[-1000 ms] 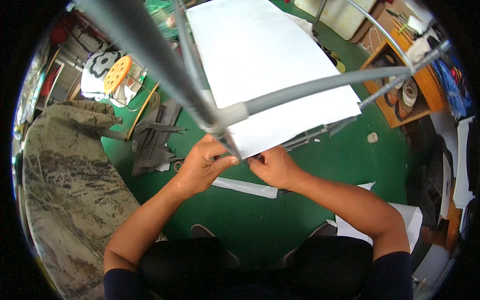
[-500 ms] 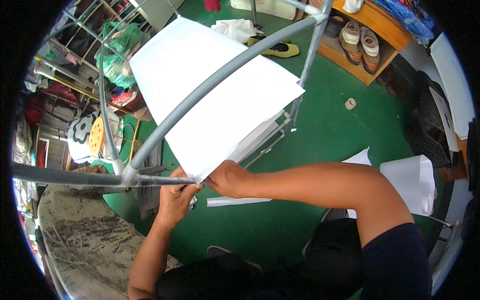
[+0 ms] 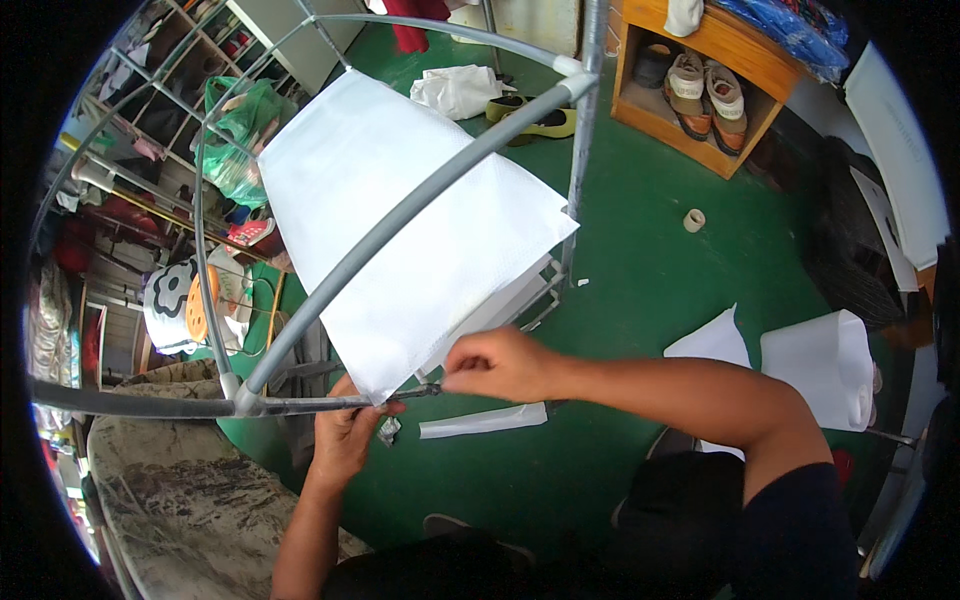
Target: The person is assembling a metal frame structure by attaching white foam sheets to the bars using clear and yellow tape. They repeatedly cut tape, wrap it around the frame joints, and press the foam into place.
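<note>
A white sheet lies over a grey metal tube frame, its near corner drawn down to a thin grey tube. My left hand is closed around that tube at the sheet's corner, with thumb and fingers pressed against both. Just right of the tube's dark end, my right hand is closed with curled fingers. Whatever it may hold is too small or hidden to make out. A small crumpled silvery piece shows just right of my left hand.
Below the frame, a white strip lies on the green floor. To the right are a white sheet piece, a white roll and a tape roll. A wooden shoe shelf stands behind; camouflage fabric is at left.
My right hand has moved right, off the sheet's corner, baring the tube's dark end. My left hand stays at the corner. The frame and sheet sit a little lower in the picture.
</note>
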### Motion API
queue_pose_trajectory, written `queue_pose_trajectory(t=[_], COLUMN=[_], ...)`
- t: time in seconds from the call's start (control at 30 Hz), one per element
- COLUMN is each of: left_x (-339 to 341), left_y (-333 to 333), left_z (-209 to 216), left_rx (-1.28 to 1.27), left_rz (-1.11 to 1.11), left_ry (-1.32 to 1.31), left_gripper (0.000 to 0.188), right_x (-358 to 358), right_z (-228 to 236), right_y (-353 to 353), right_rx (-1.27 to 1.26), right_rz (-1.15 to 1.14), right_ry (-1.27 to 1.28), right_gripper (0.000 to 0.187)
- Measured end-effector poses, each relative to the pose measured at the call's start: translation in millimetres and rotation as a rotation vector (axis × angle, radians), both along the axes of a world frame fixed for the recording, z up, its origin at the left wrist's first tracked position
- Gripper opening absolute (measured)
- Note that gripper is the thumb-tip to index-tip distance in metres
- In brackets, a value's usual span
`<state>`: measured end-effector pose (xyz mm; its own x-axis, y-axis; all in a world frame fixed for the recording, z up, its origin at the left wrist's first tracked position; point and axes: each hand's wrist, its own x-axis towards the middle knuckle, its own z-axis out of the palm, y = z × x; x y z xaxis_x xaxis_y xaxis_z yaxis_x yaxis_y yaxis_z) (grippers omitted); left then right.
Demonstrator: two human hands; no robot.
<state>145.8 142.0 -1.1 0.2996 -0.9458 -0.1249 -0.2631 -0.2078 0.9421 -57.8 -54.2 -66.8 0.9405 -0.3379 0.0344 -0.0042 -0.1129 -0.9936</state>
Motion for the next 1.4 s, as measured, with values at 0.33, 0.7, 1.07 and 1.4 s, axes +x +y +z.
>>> queue_pose_trajectory(t=[0.33, 0.7, 1.07, 1.4], left_x=[11.5, 6.1, 48.8, 59.0], left_y=[1.9, -3.3, -2.7, -30.2], left_z=[17.3, 17.7, 3.4, -0.6], left_rx=[0.011, -0.057, -0.059, -0.045], left_rz=[-0.047, -0.069, 0.184, 0.346], left_ry=[0.037, -0.226, -0.41, -0.281], left_gripper=[0.009, 0.009, 0.006, 0.008], right_x=[-30.0, -43.9, -8.2, 11.5], right_z=[38.1, 34.8, 36.5, 37.7], right_y=[-45.8, -48.0, -41.6, -72.9], right_rx=[0.712, 0.511, 0.465, 0.407], right_rz=[-0.382, -0.321, -0.269, -0.225], right_ry=[-0.196, -0.131, -0.159, -0.075], right_gripper=[0.03, 0.028, 0.024, 0.028])
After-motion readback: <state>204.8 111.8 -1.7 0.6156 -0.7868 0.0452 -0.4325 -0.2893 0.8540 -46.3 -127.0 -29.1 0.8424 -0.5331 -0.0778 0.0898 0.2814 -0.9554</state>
